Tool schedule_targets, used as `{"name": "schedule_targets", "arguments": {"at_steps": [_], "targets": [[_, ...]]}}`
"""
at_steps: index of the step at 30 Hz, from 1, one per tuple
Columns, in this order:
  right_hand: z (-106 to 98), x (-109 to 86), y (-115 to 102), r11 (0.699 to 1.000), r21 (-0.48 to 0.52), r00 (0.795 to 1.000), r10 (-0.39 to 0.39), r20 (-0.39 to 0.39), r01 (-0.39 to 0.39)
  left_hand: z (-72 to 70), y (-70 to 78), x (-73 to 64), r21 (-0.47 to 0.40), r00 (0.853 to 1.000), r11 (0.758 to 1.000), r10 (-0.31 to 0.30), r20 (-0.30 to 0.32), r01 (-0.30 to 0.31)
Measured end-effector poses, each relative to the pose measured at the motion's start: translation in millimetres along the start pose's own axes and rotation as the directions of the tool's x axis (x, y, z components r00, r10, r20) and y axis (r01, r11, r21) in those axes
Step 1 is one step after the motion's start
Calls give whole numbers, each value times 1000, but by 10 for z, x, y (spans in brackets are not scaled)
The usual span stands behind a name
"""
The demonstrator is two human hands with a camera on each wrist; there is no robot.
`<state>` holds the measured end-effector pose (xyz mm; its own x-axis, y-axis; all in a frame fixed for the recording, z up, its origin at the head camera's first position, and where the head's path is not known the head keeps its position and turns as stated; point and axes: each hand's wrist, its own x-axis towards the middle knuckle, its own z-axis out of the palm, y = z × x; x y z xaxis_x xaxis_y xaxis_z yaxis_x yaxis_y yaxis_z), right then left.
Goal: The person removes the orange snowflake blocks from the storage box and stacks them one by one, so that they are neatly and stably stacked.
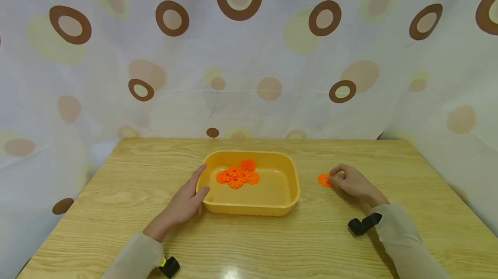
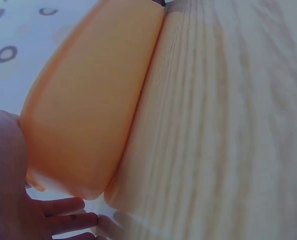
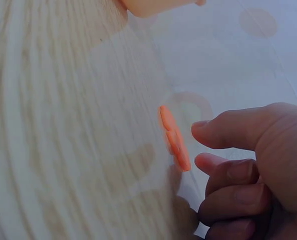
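Note:
A yellow plastic tub point(image 1: 253, 210) with orange notched building discs point(image 1: 235, 182) piled in its left half stands on the table. My left hand point(image 1: 186, 201) grips its left end, the thumb over the rim; in the left wrist view the other fingers point(image 2: 63, 207) extend along the outside. To the right of the tub, my right hand point(image 1: 353, 182) is at a single orange notched disc point(image 1: 323, 179). The right wrist view shows this disc point(image 3: 174, 140) near the thumb and index fingertips, which stand apart with a gap to it. The remaining right fingers are bent.
The pale wooden table point(image 1: 249, 244) extends around the tub. A white cloth with brown and beige ovals point(image 1: 268, 114) hangs behind and at both sides. Small black devices point(image 1: 362, 225) are worn on both wrists.

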<state>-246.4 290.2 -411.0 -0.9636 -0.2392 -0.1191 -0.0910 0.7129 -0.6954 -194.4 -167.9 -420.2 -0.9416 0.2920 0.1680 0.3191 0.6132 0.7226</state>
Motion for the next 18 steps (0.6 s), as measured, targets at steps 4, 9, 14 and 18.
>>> {"name": "schedule_targets", "arguments": {"at_steps": [4,9,14,18], "targets": [[13,11,2,1000,-5,1000,1,5,-1,0,-2,1,9,1000,1000,0,-3,0],[31,28,17,1000,-19,1000,-4,11,4,0,2,0,6,1000,1000,-8,-4,8],[39,26,16,1000,-25,1000,-10,13,10,4,8,-4,0,1000,1000,-16,-7,16],[34,19,11,1000,-23,1000,-11,12,11,9,2,4,1,1000,1000,-14,-3,14]]}}
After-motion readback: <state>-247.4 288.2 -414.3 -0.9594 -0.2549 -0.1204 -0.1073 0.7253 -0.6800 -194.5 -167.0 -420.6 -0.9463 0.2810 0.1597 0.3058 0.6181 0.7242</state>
